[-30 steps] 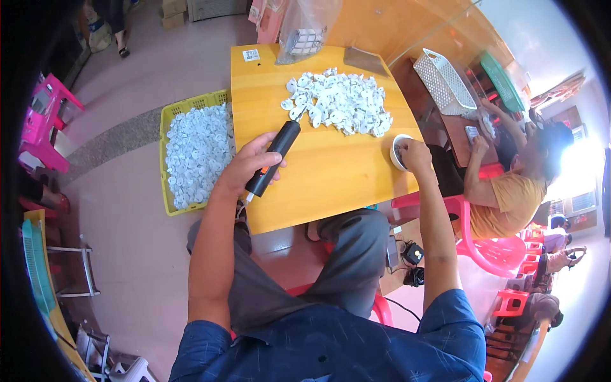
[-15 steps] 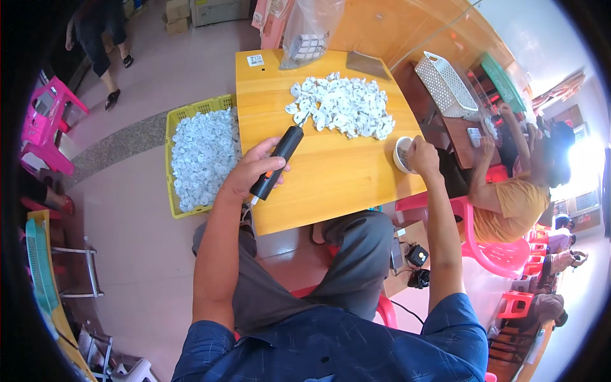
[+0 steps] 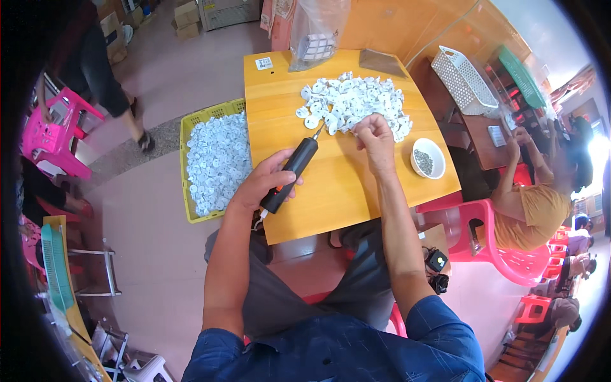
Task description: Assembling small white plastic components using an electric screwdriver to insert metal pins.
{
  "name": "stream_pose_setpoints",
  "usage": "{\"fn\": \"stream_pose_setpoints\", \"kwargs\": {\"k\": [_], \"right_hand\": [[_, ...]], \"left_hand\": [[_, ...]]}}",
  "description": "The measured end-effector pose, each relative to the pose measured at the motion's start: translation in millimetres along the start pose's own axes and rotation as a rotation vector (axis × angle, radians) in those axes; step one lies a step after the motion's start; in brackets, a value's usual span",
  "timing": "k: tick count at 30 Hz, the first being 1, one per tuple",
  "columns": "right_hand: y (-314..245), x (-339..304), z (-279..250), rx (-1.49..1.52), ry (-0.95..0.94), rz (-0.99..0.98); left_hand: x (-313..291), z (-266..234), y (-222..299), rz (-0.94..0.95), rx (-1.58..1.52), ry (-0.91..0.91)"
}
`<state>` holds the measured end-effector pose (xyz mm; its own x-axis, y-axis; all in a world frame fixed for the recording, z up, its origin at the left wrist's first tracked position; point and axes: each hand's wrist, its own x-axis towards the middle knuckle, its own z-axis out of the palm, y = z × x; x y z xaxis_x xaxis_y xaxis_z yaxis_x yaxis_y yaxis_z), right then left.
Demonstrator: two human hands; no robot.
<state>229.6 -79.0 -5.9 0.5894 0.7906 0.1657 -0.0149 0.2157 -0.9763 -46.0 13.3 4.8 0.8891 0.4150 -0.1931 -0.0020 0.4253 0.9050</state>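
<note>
My left hand (image 3: 266, 182) is wrapped round a black electric screwdriver (image 3: 294, 170) over the left side of the yellow table (image 3: 344, 197). Its bit points away from me, towards the near edge of a heap of small white round plastic parts (image 3: 359, 102). Fingers pinched together, my right hand (image 3: 377, 141) hovers at the heap's front edge; whatever it holds is too small to make out. To the right of that hand stands a white bowl (image 3: 438, 150) with small greyish metal pieces (image 3: 423, 162), perhaps screws, inside.
Left of the table, a yellow crate (image 3: 185, 172) is full of similar white parts. A clear plastic bag (image 3: 318, 35) and a dark flat piece (image 3: 384, 62) lie at the table's far edge. A person in yellow (image 3: 541, 213) sits at right; another person walks at far left.
My right hand has left the bowl and moved left to the heap's front edge, fingers pinched. The screwdriver stays in my left hand. The walking person at far left has come nearer.
</note>
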Motion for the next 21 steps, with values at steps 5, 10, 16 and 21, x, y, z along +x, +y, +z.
{"fn": "stream_pose_setpoints", "kwargs": {"k": [5,10,16,21], "right_hand": [[8,3,8,0.067,-0.075,0.052],[8,3,16,0.235,-0.055,0.221],[12,10,13,0.41,-0.135,0.284],[15,12,13,0.376,-0.194,0.322]], "left_hand": [[0,0,1,-0.021,-0.034,-0.013],[3,9,7,-0.027,0.016,-0.001],[3,9,7,-0.023,-0.027,-0.045],[3,9,6,-0.039,-0.027,-0.04]]}}
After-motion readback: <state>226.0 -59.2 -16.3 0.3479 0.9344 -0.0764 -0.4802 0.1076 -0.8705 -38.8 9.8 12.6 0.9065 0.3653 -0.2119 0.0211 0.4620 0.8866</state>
